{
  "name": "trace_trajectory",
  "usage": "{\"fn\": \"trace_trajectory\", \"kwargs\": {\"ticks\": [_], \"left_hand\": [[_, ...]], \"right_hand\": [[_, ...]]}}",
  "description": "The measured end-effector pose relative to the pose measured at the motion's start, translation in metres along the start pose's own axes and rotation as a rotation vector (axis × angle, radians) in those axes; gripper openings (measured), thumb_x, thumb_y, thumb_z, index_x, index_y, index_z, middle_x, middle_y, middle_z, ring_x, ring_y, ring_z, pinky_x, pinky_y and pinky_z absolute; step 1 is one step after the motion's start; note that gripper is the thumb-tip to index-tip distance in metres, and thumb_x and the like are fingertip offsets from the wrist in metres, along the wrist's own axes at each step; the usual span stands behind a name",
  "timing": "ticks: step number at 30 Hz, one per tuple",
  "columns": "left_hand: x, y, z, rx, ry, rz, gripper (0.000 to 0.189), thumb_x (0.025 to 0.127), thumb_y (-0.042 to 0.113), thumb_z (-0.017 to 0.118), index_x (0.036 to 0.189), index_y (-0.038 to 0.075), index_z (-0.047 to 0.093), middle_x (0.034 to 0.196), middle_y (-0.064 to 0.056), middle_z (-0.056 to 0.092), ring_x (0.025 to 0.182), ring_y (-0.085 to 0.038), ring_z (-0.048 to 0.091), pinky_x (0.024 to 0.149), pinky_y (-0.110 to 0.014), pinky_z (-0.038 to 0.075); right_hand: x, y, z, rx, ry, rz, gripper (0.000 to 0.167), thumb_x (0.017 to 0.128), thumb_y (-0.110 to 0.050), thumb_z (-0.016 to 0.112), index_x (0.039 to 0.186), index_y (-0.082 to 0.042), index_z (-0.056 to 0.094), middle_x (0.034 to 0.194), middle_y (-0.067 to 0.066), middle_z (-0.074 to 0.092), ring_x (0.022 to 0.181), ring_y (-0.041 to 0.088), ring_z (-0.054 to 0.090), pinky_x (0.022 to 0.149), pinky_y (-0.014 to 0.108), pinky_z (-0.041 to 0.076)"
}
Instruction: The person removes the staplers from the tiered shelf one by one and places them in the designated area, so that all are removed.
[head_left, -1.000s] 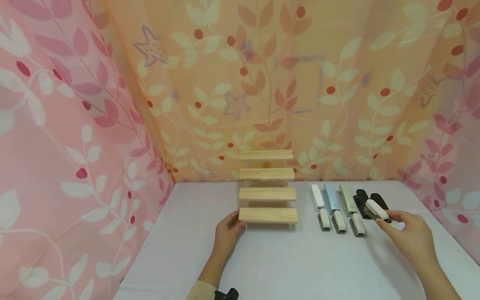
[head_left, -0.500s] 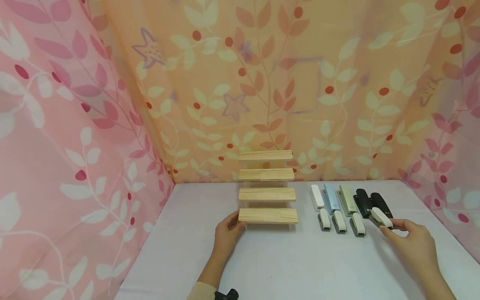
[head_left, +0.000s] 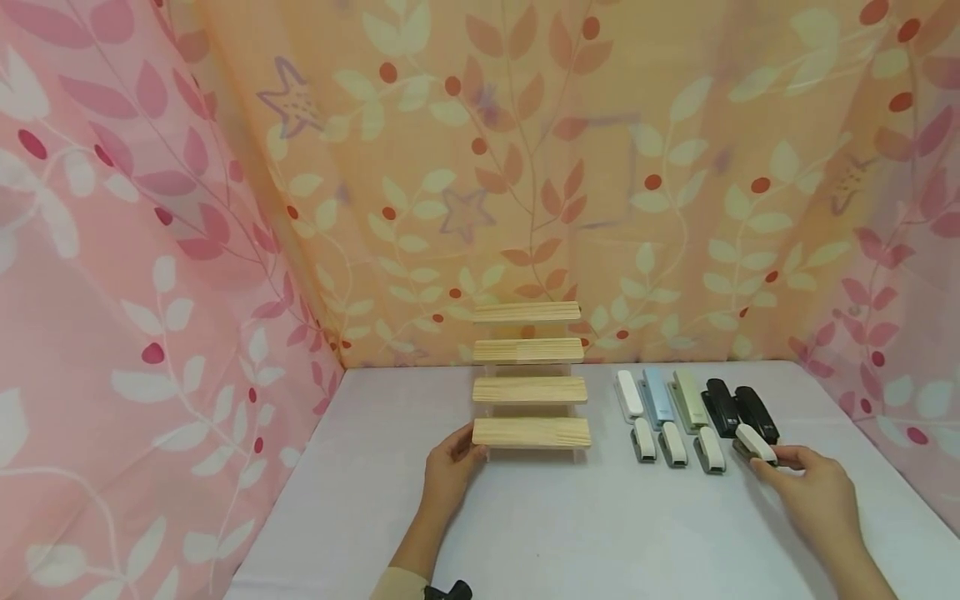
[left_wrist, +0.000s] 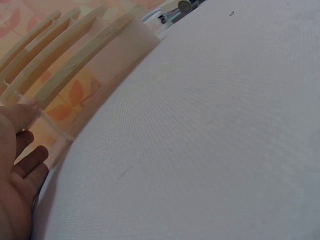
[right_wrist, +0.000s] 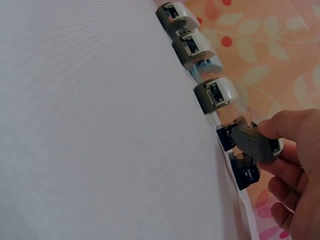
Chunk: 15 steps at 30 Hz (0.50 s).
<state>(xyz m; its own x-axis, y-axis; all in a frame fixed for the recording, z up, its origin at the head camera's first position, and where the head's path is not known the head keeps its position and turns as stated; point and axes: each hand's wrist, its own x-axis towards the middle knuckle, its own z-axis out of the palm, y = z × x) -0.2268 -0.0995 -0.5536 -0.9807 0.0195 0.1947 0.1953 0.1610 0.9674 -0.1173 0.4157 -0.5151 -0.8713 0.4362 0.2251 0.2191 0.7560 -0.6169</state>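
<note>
In the head view, my left hand [head_left: 450, 473] holds the left end of the lowest step of a tiered wooden rack [head_left: 531, 432]. The left wrist view has the thumb [left_wrist: 22, 114] against the corner of that step [left_wrist: 80, 65]. With thumb and fingers, my right hand [head_left: 817, 492] pinches a small white stapler [head_left: 756, 444] with a grey base, tilted in front of two black staplers [head_left: 722, 408]. From the right wrist, this stapler's grey underside [right_wrist: 254, 143] shows, raised off the cloth. Left of it, more small white staplers [head_left: 709, 451] stand in a front row.
Behind that row lie a white stapler [head_left: 629, 395], a light blue stapler [head_left: 657, 398] and a green stapler [head_left: 688, 401]. White cloth covers the table [head_left: 570, 533]. Patterned curtains [head_left: 420, 167] hang close behind the rack and at both sides.
My right hand has brought the small white stapler down and nearer to me, away from over the black staplers. The left hand stays on the rack. The head view has shifted slightly.
</note>
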Motion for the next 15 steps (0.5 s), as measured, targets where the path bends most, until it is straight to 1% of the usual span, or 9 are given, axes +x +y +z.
{"fn": "trace_trajectory", "kwargs": {"ticks": [5, 7, 11, 15], "left_hand": [[0.0003, 0.0007, 0.0001, 0.009, 0.007, 0.016, 0.056, 0.087, 0.025, 0.082, 0.137, 0.006, 0.064, 0.137, -0.013, 0.066, 0.126, -0.028, 0.064, 0.103, -0.025, 0.054], [0.0001, 0.0003, 0.0003, 0.007, 0.012, 0.015, 0.056, 0.087, 0.025, 0.083, 0.136, 0.006, 0.064, 0.137, -0.013, 0.066, 0.127, -0.029, 0.063, 0.103, -0.025, 0.054], [-0.0001, -0.0006, 0.0006, -0.006, 0.014, -0.009, 0.055, 0.086, 0.024, 0.084, 0.136, 0.009, 0.065, 0.136, -0.010, 0.067, 0.127, -0.026, 0.063, 0.103, -0.024, 0.053], [0.0002, -0.0007, 0.0005, -0.002, 0.012, -0.003, 0.055, 0.086, 0.025, 0.084, 0.136, 0.009, 0.065, 0.136, -0.010, 0.067, 0.127, -0.027, 0.064, 0.104, -0.026, 0.054]], "right_hand": [[-0.0005, 0.0035, 0.0038, -0.008, 0.022, -0.013, 0.055, 0.088, -0.038, 0.081, 0.119, 0.006, 0.068, 0.111, 0.031, 0.070, 0.099, 0.050, 0.059, 0.067, 0.041, 0.037], [-0.0009, 0.0042, 0.0048, -0.009, 0.031, -0.025, 0.054, 0.088, -0.037, 0.081, 0.117, 0.006, 0.069, 0.109, 0.030, 0.071, 0.097, 0.050, 0.060, 0.067, 0.040, 0.037], [-0.0013, 0.0053, 0.0070, -0.019, 0.043, -0.046, 0.050, 0.087, -0.035, 0.082, 0.114, 0.005, 0.070, 0.104, 0.028, 0.074, 0.093, 0.049, 0.061, 0.065, 0.039, 0.038], [0.0000, 0.0062, 0.0098, -0.023, 0.046, -0.050, 0.049, 0.086, -0.034, 0.083, 0.113, 0.005, 0.071, 0.101, 0.027, 0.074, 0.092, 0.049, 0.062, 0.065, 0.040, 0.038]]}}
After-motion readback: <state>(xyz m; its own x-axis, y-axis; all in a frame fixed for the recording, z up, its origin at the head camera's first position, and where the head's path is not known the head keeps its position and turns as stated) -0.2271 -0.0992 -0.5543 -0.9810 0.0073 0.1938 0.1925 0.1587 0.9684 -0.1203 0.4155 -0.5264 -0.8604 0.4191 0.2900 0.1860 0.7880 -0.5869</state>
